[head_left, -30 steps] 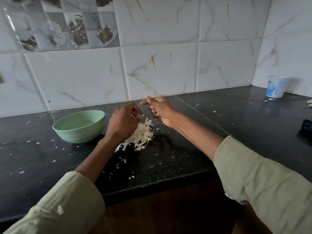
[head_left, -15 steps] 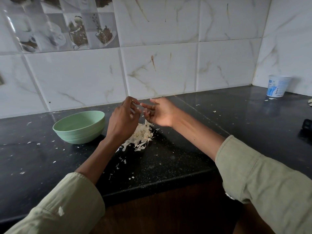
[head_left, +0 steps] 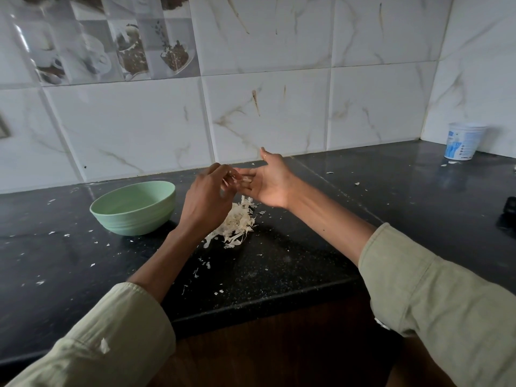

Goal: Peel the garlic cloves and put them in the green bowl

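Fingers of the left hand (head_left: pixel 206 196) curl inward and pinch at a small pale scrap, most likely garlic skin (head_left: pixel 245 179), lying on the outstretched fingers of the right hand (head_left: pixel 269 181), which is released, palm up, thumb raised; whether a clove is among them cannot be told. Both hands hover just above a loose heap of papery, cream-coloured garlic peels (head_left: pixel 237 223) in thin curled strips on the table (head_left: pixel 307 247), a glossy black speckled stone slab with a squared front edge, dusted with tiny white flakes. Just left of the heap stands the green bowl (head_left: pixel 134 209), round, matte pale green with faint ribs around its outer wall; its inside is too little seen to tell any contents. At the far right, by the corner, stands a white plastic tub (head_left: pixel 462 141) with a blue printed label, its writing too small to read. Behind runs a wall of shiny white marble-veined tiles (head_left: pixel 279 107), with a far-left panel picturing cups and coffee. Light olive fabric sleeves (head_left: pixel 435 297) cover both forearms.
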The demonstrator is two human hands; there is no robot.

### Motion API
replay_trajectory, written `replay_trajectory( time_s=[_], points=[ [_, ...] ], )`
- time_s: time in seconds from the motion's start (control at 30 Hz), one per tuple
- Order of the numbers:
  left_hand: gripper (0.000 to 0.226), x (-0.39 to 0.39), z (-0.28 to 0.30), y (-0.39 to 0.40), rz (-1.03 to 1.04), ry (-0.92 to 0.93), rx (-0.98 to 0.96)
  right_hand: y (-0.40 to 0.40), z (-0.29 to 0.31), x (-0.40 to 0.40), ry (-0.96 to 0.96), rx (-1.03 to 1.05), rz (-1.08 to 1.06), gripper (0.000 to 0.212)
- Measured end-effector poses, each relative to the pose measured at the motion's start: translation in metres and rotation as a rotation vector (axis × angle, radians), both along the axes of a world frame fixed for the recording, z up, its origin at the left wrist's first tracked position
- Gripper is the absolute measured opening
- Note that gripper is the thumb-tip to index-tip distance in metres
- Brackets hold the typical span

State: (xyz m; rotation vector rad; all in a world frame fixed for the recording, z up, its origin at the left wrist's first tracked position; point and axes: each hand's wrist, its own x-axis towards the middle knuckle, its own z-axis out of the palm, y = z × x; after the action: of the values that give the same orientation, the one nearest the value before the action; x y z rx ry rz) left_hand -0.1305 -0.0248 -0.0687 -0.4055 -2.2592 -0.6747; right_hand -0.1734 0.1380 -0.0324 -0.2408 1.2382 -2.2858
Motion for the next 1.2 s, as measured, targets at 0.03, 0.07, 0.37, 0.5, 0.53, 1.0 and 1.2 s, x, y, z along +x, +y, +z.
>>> replay_trajectory(
  time_s=[0.03, 0.07, 0.37, 0.5, 0.53, 1.0, 1.2],
  points=[
    [0.018, 0.0, 0.0, 0.0, -0.005, -0.002, -0.007, 0.0, 0.0, 0.002, 0.008, 0.009, 0.006, 0.083],
    [0.019, 0.0, 0.0, 0.001, -0.008, -0.004, -0.012, 0.0, 0.001, 0.004, 0.021, 0.021, 0.015, 0.084],
    [0.011, 0.001, 0.001, 0.002, -0.017, 0.018, 0.025, -0.001, 0.003, 0.015, 0.139, 0.077, 0.12, 0.077],
    [0.012, 0.001, 0.004, 0.003, -0.053, 0.002, 0.119, -0.004, 0.001, 0.01, 0.181, 0.082, 0.164, 0.079],
    [0.012, 0.001, 0.005, 0.004, -0.066, -0.003, 0.143, -0.005, 0.001, 0.009, 0.182, 0.075, 0.175, 0.079],
    [0.011, 0.009, 0.01, 0.003, -0.153, -0.075, 0.497, -0.004, -0.003, -0.007, 0.645, 0.417, -0.181, 0.06],
    [0.018, -0.001, 0.007, -0.009, -0.176, -0.144, 0.627, 0.004, -0.009, -0.016, 1.126, 0.741, -0.456, 0.014]
  ],
)
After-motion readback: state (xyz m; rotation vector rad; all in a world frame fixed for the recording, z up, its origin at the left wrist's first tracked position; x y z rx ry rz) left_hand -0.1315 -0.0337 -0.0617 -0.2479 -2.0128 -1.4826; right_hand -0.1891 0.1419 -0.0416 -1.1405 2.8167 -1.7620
